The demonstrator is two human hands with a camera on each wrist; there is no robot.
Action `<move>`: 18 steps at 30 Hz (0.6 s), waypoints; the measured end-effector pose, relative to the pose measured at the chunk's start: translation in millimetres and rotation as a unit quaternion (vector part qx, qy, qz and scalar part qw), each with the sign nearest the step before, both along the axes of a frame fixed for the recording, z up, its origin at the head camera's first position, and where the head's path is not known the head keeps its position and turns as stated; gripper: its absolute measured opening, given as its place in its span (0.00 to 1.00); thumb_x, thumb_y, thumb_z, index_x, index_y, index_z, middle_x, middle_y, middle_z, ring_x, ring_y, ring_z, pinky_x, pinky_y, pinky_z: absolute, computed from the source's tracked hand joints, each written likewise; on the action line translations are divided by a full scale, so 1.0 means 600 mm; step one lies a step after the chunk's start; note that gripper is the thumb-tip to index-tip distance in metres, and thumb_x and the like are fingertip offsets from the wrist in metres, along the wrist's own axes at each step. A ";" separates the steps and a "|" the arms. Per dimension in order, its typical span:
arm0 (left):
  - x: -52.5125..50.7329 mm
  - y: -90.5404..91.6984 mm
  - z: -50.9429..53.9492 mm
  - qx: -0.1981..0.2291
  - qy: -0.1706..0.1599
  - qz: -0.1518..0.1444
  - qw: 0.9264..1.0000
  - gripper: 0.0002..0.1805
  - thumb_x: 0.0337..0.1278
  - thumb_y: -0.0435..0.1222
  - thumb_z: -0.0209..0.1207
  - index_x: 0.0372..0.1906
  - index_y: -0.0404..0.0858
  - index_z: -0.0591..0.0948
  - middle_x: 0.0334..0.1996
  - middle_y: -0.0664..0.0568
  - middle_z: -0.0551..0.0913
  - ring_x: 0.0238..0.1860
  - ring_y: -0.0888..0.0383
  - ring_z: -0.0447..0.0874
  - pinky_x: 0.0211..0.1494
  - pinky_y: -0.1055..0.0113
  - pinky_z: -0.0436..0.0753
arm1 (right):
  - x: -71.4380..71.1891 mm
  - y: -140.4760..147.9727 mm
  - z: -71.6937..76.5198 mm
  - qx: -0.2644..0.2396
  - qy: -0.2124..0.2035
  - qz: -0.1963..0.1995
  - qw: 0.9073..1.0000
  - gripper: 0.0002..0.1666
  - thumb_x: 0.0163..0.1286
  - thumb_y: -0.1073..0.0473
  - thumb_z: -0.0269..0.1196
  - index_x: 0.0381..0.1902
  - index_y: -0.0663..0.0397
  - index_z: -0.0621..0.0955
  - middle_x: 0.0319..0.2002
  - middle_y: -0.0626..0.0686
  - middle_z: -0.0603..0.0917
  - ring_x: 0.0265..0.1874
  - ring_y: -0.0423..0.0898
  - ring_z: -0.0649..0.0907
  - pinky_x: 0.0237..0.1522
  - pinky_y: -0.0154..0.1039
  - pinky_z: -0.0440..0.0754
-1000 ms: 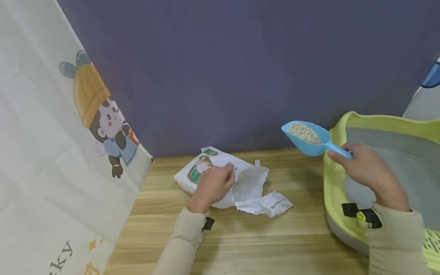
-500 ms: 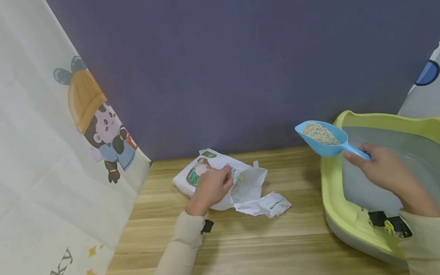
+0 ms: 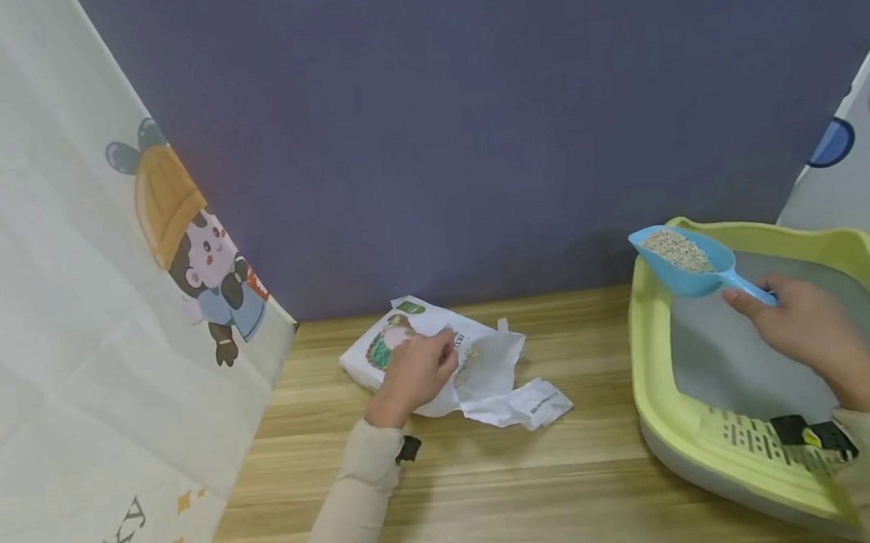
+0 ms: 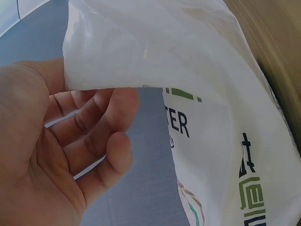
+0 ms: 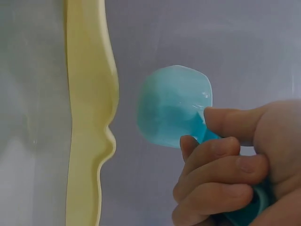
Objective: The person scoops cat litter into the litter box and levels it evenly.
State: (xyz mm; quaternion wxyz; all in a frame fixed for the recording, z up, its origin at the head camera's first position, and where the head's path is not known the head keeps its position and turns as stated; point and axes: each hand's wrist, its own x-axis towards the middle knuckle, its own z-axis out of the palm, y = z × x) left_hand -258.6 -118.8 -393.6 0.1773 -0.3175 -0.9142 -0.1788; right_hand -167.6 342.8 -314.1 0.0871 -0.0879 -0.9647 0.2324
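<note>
In the head view my left hand (image 3: 414,375) pinches the torn, opened edge of a white printed bag (image 3: 491,359) lying on its side. Seen from the left wrist, the bag's white film (image 4: 141,47) passes between thumb and fingers, the other fingers loosely curled. My right hand (image 3: 807,322) grips the handle of a blue scoop (image 3: 701,278) heaped with pale granules like cat litter. The scoop hangs over the left rim of a green-and-grey litter box (image 3: 650,359). From the right wrist view only the scoop's underside (image 5: 169,108) shows, so its load is hidden.
Beneath everything is a wood-grain tabletop (image 3: 491,490). A dark blue panel (image 3: 458,139) stands at the back, with a white printed curtain (image 3: 54,324) on the left. The box has a perforated ledge (image 3: 747,444) at its front.
My right hand has carried the loaded scoop to the right, from beside the litter box to over its left rim. The left hand and bag have stayed nearly in place.
</note>
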 end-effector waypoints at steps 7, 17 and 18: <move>-0.001 -0.001 -0.001 0.000 0.000 0.000 1.000 0.15 0.67 0.33 0.54 0.24 0.46 0.67 0.13 0.62 0.59 0.15 0.67 0.54 0.22 0.72 0.56 | -0.018 0.042 0.009 0.008 0.022 -0.031 0.999 0.35 0.80 0.37 0.45 0.36 0.66 0.74 0.24 0.59 0.71 0.23 0.55 0.71 0.24 0.46 0.68; 0.001 0.000 0.003 -0.003 0.000 0.005 1.000 0.15 0.67 0.33 0.55 0.24 0.46 0.67 0.13 0.62 0.59 0.15 0.67 0.55 0.21 0.71 0.57 | -0.040 0.091 0.004 -0.009 0.026 -0.076 0.997 0.33 0.78 0.37 0.46 0.20 0.55 0.65 0.16 0.50 0.65 0.19 0.49 0.67 0.23 0.43 0.64; 0.001 0.000 0.003 -0.003 0.000 0.004 1.000 0.15 0.67 0.33 0.55 0.24 0.46 0.67 0.13 0.62 0.59 0.15 0.67 0.55 0.21 0.71 0.57 | -0.042 0.095 0.001 -0.011 0.023 -0.083 0.996 0.33 0.78 0.37 0.46 0.19 0.54 0.65 0.16 0.50 0.65 0.19 0.49 0.67 0.23 0.43 0.64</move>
